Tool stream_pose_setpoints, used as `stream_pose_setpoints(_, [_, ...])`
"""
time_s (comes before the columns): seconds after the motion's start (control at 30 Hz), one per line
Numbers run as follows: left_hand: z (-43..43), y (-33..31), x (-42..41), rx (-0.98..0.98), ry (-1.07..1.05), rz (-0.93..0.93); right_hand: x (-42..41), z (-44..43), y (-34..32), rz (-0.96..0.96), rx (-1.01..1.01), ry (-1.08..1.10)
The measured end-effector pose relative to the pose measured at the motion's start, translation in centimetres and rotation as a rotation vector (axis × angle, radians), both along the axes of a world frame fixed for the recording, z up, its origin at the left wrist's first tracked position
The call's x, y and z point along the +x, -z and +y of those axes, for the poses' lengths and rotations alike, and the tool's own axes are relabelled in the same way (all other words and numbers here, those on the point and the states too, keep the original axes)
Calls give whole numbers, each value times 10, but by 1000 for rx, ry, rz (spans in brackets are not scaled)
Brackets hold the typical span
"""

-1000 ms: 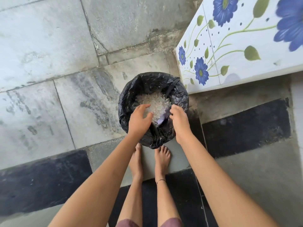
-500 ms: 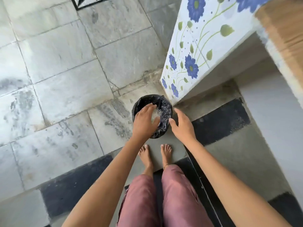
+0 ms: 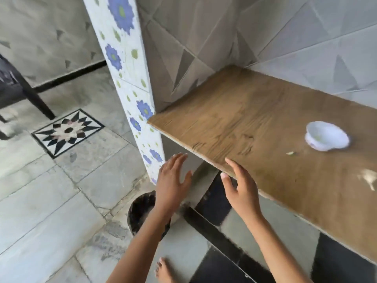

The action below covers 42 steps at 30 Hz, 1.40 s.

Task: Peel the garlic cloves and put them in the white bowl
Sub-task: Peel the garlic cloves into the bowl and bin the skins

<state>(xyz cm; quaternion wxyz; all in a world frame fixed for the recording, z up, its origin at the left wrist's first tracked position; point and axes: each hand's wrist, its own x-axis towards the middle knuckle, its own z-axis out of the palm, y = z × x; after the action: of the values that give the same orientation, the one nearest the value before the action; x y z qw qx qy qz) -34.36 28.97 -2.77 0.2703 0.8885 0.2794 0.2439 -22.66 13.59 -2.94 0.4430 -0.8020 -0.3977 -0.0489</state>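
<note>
White bowl (image 3: pixel 334 144) on wooden counter (image 3: pixel 244 111); contents blurred.

Soft, even daylight; motion blur smears the whole frame, perhaps worst toward the edges.

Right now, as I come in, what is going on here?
A person stands at a wooden counter. The left hand and the right hand are open and empty, in the air near its front edge. The white bowl sits farther right on the counter, untouched; its contents are too blurred to tell. A black-lined bin stands on the floor below the left arm.
</note>
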Motion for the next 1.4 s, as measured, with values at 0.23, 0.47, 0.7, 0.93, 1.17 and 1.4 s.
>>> stream_pose_setpoints(0.23, [-125,-35,84,54,282,-22,47,-158,-26,-116,-61,321])
stream_pose_setpoints(0.47, [-176,-41,166,89,443,48,84,-237,-13,-78,-202,616])
stream_pose_setpoints(0.7, [-157,-27,249,46,368,312,118,-256,12,75,-597,816])
stream_pose_setpoints(0.93, [-151,-11,283,80,492,216,121,-256,21,93,-737,827])
stream_pose_setpoints(1.17, [-176,-56,347,-3,587,-2,124,-255,27,133,-688,843])
stream_pose_setpoints(1.4, [-190,-44,413,247,652,642,125,-254,24,148,-721,899])
